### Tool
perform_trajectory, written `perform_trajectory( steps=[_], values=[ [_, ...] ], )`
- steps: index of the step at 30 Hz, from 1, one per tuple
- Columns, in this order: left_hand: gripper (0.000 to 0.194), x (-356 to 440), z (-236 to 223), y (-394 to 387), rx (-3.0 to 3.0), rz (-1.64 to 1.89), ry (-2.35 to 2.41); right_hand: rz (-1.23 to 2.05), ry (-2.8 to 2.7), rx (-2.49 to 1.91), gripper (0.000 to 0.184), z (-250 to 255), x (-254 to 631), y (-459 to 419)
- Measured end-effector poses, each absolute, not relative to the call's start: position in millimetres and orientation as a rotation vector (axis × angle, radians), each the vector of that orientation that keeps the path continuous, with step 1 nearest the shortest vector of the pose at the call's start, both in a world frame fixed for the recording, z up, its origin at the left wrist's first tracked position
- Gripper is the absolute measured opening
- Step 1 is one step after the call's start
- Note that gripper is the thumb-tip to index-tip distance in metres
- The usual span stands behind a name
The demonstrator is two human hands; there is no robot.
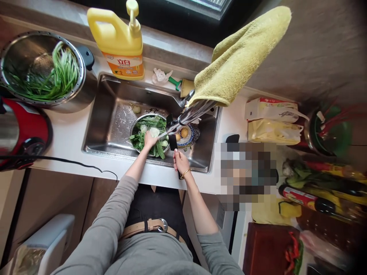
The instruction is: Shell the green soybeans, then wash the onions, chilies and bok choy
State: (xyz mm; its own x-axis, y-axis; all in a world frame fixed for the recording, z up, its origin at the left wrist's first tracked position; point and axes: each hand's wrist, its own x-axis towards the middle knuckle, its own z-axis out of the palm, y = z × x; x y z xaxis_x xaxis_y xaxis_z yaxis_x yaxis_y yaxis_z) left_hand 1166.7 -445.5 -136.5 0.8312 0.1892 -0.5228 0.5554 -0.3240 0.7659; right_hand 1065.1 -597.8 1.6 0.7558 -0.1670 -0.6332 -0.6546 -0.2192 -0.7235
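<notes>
Inside the sink (117, 91), a metal bowl (133, 124) is full of leafy greens (149, 122). My left hand (149, 139) reaches into the bowl, its fingers closed around the pale stems of the greens, partly hidden among the leaves. Water streams from the faucet (186, 114) close beside that hand. My right hand (181, 162), at the sink's front edge, is wrapped around the handle of what looks like a black-bladed knife (173, 142), blade pointing toward the bowl. To the right of the bowl, a blue-patterned dish (187, 141) holds round yellowish-brown items.
A yellow towel (243, 57) drapes over the faucet. Behind the sink stands a yellow detergent jug (120, 42). On the left are a steel pot (88, 86) with green stalks and a red appliance (37, 126). Bags (273, 130), bottles (306, 196) and a brown board (262, 248) are at right.
</notes>
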Motion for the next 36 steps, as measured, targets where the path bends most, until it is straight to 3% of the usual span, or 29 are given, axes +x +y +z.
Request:
perform_trajectory(
  steps=[4,11,23,36],
  values=[
    [0.068,1153.7,-119.7,-426.9,1.902,-0.219,0.592,0.521,0.605,-1.742,0.058,0.8,1069.4,-587.7],
    [0.025,1151.6,-115.0,-403.6,1.732,-0.305,0.451,0.540,0.502,-1.856,0.056,-12.6,1066.6,-574.7],
    [0.024,1151.6,-104.9,-409.2,1.860,-0.240,0.549,0.545,0.318,-2.213,0.036,-4.8,1054.5,-562.0],
    [0.021,1144.8,-115.9,-412.9,1.734,-0.127,0.535,0.592,0.306,-2.291,0.041,-10.2,1062.7,-553.5]
  ],
)
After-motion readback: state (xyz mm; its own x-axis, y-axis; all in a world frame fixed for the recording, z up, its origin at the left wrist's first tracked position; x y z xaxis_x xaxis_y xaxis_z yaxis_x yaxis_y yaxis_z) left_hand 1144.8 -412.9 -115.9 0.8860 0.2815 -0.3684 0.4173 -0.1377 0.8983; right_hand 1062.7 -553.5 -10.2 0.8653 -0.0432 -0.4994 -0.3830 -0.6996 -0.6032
